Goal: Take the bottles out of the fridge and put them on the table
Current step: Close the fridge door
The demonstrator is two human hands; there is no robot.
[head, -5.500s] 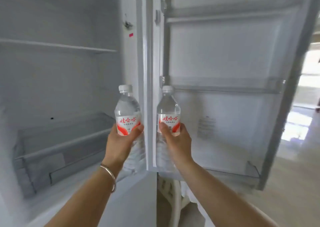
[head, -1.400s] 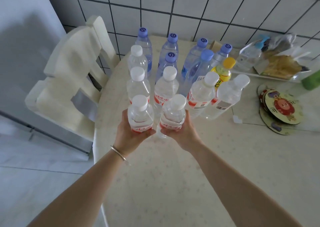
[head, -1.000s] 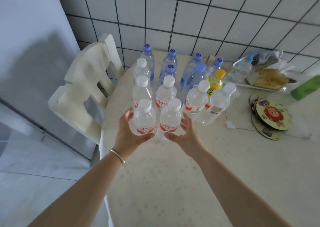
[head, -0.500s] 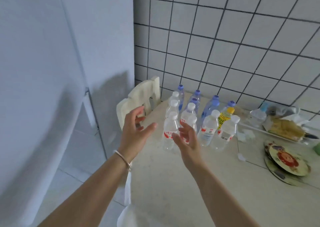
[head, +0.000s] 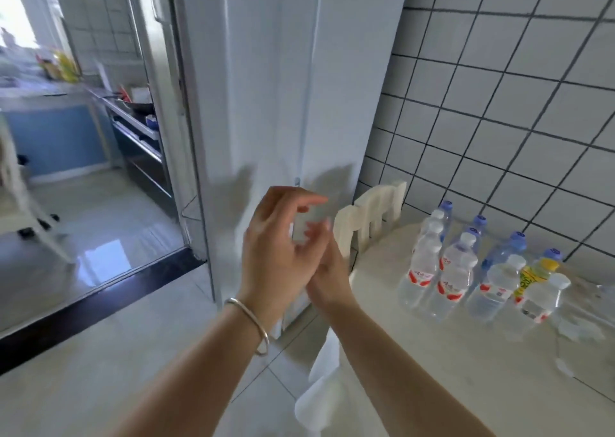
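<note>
Several water bottles (head: 453,273) stand grouped on the cream table (head: 466,363) at the right, some with white caps and red labels, some with blue caps, one yellow-capped bottle (head: 532,275) among them. The white fridge (head: 283,103) rises ahead, its doors closed from this side. My left hand (head: 276,253) and right hand (head: 327,267) are raised together in front of the fridge, left of the table, fingers relaxed and holding nothing. The left hand partly hides the right.
A cream chair (head: 369,217) stands between the fridge and the table by the tiled wall (head: 499,120). A kitchen doorway (head: 100,137) with a dark threshold (head: 100,296) opens on the left. White cloth (head: 319,400) hangs off the table's near edge.
Both hands set two bottles down among the others, let go and drew back. My view has swung left from the table toward the fridge and the doorway.
</note>
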